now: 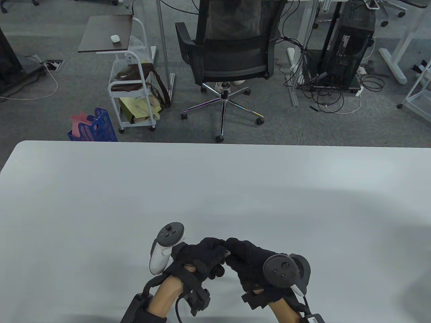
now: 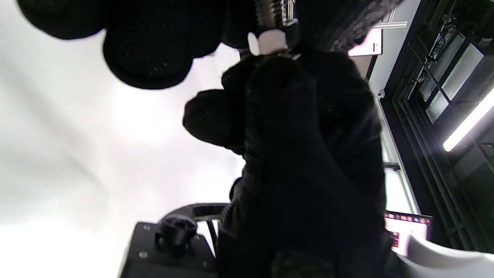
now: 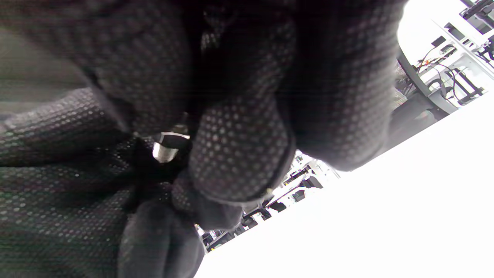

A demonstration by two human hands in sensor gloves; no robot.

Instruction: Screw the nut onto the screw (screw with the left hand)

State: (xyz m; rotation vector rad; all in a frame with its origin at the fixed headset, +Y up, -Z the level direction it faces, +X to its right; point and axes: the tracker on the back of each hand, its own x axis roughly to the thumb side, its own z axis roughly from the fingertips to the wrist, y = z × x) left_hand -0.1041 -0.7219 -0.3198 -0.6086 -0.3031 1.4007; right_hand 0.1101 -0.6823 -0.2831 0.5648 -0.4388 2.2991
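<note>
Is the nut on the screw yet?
Cannot tell. Both the left hand and right hand close around the metal parts, and the gloved fingers hide where they meet.

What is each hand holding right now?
Left hand: fingers closed around the nut and screw, though which it grips cannot be told.
Right hand: fingertips pinch a small metal part.
</note>
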